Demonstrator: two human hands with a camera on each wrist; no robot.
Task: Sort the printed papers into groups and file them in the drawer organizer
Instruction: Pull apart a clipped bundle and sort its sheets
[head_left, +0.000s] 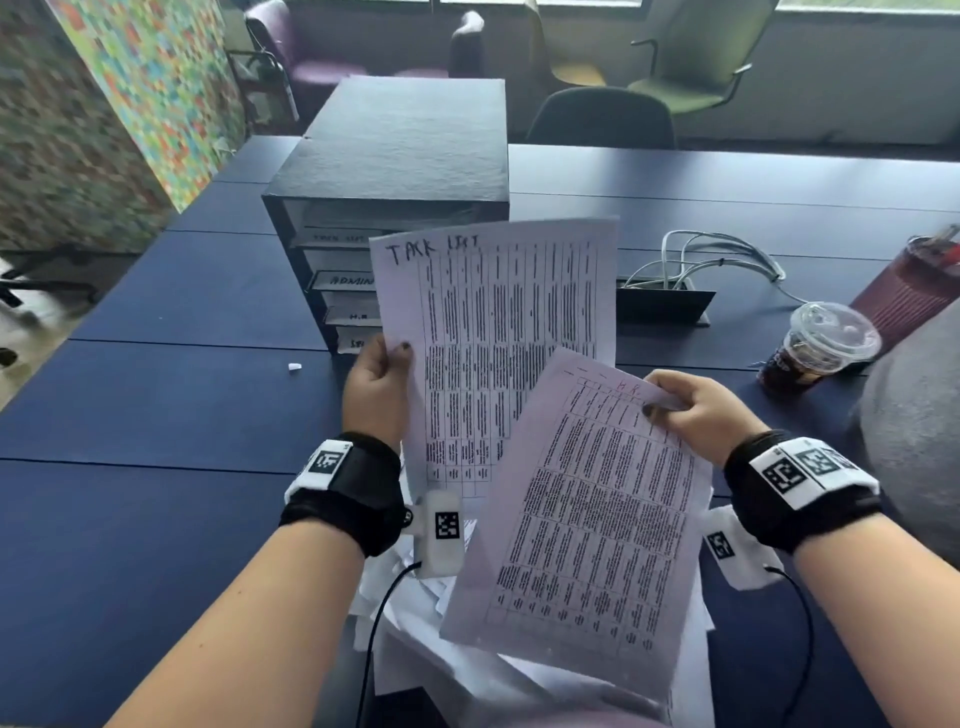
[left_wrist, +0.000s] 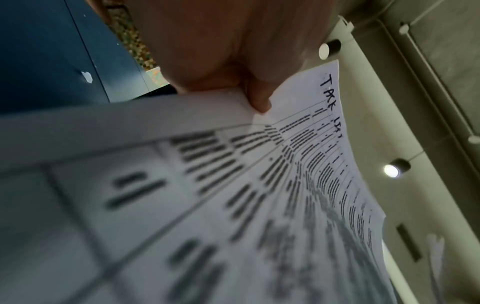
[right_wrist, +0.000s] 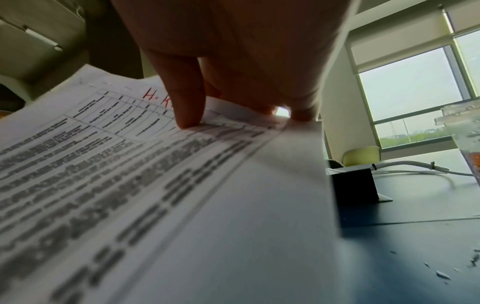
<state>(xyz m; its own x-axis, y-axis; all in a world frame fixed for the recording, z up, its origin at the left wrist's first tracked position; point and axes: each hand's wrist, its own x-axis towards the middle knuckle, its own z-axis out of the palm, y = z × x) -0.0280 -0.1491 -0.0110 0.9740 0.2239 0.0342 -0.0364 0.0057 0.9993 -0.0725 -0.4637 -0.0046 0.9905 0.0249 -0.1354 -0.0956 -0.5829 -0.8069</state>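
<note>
My left hand (head_left: 382, 379) pinches the left edge of a printed sheet headed "TASK LIST" in black handwriting (head_left: 493, 322), held upright in front of the drawer organizer. In the left wrist view the thumb (left_wrist: 257, 98) presses that task-list sheet (left_wrist: 298, 164). My right hand (head_left: 685, 405) pinches the top of a sheet marked "H.R" in red (head_left: 587, 509), tilted and overlapping the first. In the right wrist view the thumb (right_wrist: 187, 107) sits beside the red letters on the H.R sheet (right_wrist: 116, 164). The dark drawer organizer (head_left: 395, 156) has labelled drawers (head_left: 343, 280), partly hidden. A loose paper pile (head_left: 415, 639) lies below.
The blue table (head_left: 156, 415) carries an iced drink in a clear plastic cup (head_left: 821, 343), a red tumbler (head_left: 914, 286), a black cable box (head_left: 665, 306) with white cables (head_left: 717, 254), and a small white scrap (head_left: 294, 367). Chairs (head_left: 602, 117) stand beyond.
</note>
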